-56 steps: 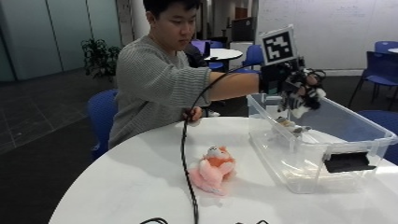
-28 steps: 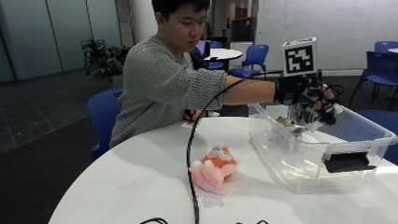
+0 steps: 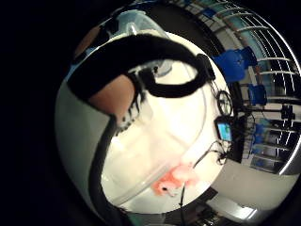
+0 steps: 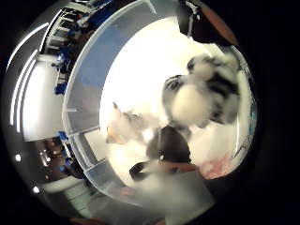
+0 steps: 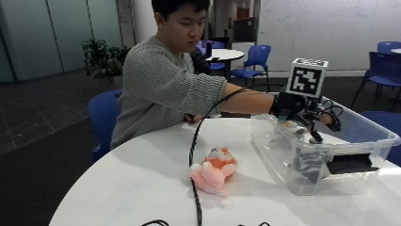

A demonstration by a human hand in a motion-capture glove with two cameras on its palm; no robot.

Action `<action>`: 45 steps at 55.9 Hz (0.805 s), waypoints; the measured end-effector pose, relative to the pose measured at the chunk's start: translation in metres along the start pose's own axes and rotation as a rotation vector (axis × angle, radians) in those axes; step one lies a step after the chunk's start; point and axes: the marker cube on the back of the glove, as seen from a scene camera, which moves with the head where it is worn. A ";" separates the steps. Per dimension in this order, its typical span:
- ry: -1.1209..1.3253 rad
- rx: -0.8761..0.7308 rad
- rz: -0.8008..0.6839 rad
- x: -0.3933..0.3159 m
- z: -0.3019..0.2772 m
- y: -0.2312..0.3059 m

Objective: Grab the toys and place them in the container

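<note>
Altogether two toys in container (image 5: pixel 360 155); one pink toy (image 5: pixel 213 171) outside

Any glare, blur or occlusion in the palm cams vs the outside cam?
Thumb side palm view: container floor blown out white, a blurred patch near the hand. Little finger side palm view: black strap hides much, table glares, pink toy soft. Outside view: evenly lit; gloved right hand over the container.
</note>
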 end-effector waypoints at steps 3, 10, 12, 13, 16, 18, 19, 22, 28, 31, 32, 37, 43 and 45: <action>0.004 0.001 -0.002 -0.001 -0.002 0.001; 0.013 0.016 -0.003 -0.003 -0.007 0.002; -0.007 0.018 -0.015 -0.004 -0.009 0.004; -0.009 0.021 -0.020 -0.004 -0.011 0.006; -0.015 0.033 -0.034 -0.001 -0.015 0.012; -0.045 0.038 -0.043 0.001 -0.021 0.018; -0.061 0.039 -0.048 0.004 -0.025 0.022; -0.118 0.051 -0.077 0.018 -0.039 0.040; -0.164 0.082 -0.145 0.058 -0.054 0.093; -0.159 0.075 -0.180 0.078 -0.053 0.123; -0.149 0.073 -0.186 0.084 -0.052 0.132; -0.044 0.071 -0.142 0.111 -0.038 0.174; -0.024 0.045 -0.039 0.142 -0.022 0.203; -0.041 0.037 -0.027 0.148 -0.017 0.210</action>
